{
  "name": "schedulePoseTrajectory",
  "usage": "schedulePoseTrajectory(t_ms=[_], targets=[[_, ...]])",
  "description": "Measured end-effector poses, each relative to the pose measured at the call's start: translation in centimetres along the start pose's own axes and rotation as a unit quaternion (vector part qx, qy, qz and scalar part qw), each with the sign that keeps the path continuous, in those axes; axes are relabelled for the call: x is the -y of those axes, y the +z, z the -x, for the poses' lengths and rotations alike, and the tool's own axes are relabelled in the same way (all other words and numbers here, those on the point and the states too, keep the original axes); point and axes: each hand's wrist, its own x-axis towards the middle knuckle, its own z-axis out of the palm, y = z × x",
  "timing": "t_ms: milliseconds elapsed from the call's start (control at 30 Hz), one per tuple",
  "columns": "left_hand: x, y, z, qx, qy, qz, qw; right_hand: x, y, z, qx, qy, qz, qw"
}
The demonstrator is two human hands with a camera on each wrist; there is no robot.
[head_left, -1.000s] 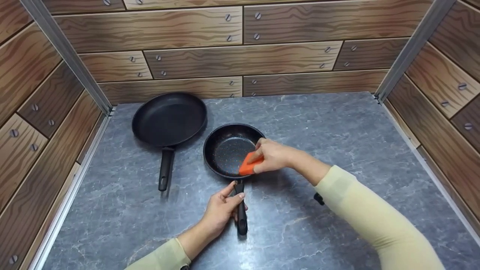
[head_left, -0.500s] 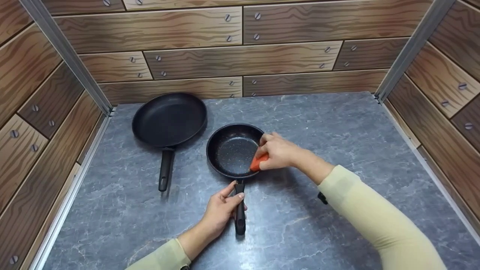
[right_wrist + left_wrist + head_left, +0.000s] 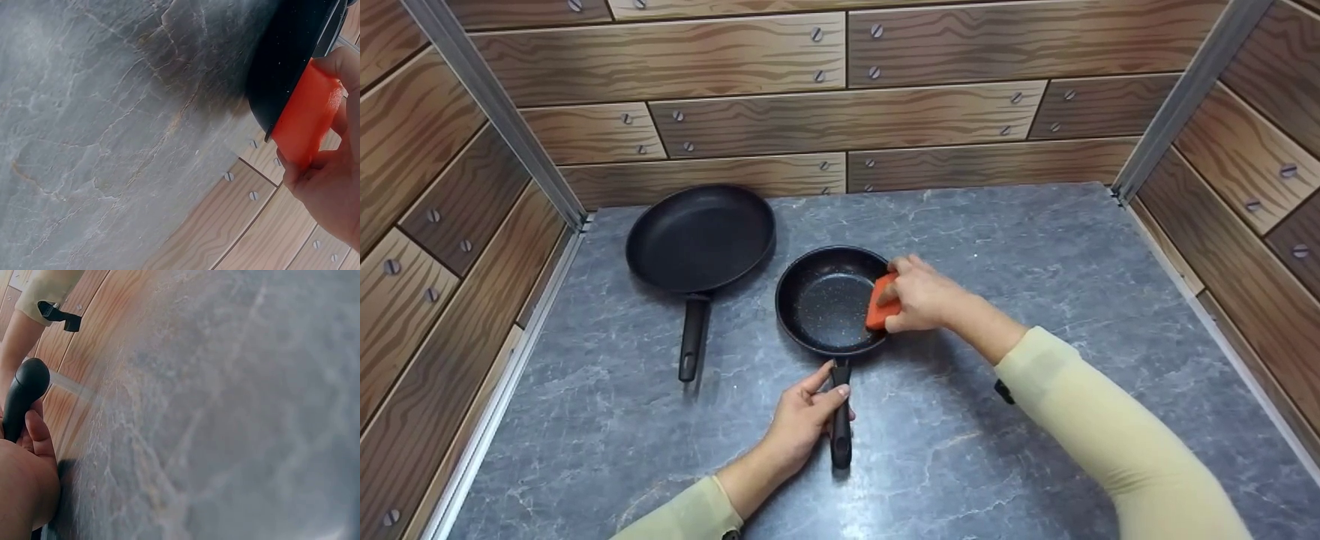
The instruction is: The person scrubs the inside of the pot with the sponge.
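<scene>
A small black speckled frying pan (image 3: 829,304) sits at the middle of the table, its handle pointing toward me. My left hand (image 3: 801,420) grips that handle (image 3: 841,439), thumb on top; the left wrist view shows the handle's end (image 3: 32,377) above the curled fingers. An orange sponge (image 3: 883,304) is pinched in my right hand (image 3: 922,296) at the pan's right inner wall. In the right wrist view the sponge (image 3: 306,115) overlaps the pan's rim, with thumb and fingers at its two ends. Part of the pan's right rim is hidden by the hand.
A larger black frying pan (image 3: 701,240) lies at the back left, its handle (image 3: 692,341) also toward me. The grey marbled table (image 3: 1035,247) is enclosed by wood-patterned walls (image 3: 750,56) at the back and both sides.
My right hand has carried the sponge from the pan's near side by the handle, up along the right wall. The small pan has shifted slightly right; the left hand keeps its grip.
</scene>
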Motion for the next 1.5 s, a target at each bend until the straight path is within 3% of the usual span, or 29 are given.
schedulePoseTrajectory(t_ms=[467, 1500], targets=[[0.1, -0.2, -0.2, -0.006, -0.005, 0.002, 1.0000, -0.8, 0.4, -0.6, -0.041, -0.018, 0.036, 0.998], [0.1, -0.3, -0.2, 0.001, -0.011, 0.003, 0.9999, -0.6, 2.5, -2.3, -0.101, 0.047, 0.025, 0.993]])
